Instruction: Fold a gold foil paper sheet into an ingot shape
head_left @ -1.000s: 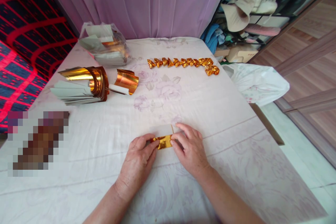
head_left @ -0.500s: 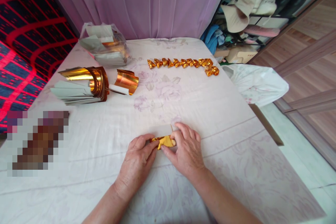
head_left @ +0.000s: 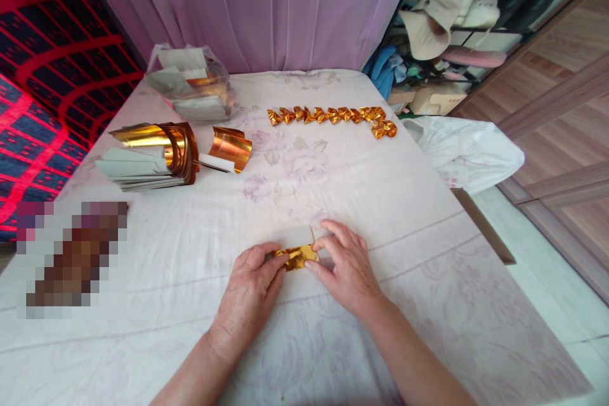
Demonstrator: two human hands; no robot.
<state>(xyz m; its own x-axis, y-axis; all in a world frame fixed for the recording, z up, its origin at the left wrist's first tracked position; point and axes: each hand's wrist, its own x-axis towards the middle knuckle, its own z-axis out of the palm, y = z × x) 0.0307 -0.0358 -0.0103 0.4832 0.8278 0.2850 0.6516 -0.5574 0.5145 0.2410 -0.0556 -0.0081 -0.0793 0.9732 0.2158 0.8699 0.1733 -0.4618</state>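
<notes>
Head view: crumpled, shiny gold foil piece [head_left: 297,257] under both hands' pinching grip.

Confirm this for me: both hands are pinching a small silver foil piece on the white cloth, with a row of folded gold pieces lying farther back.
Not quite: the foil piece is gold, not silver, as the head view shows. The rest holds: left hand and right hand pinch it on the white cloth, and the row of folded gold pieces lies farther back.
</notes>
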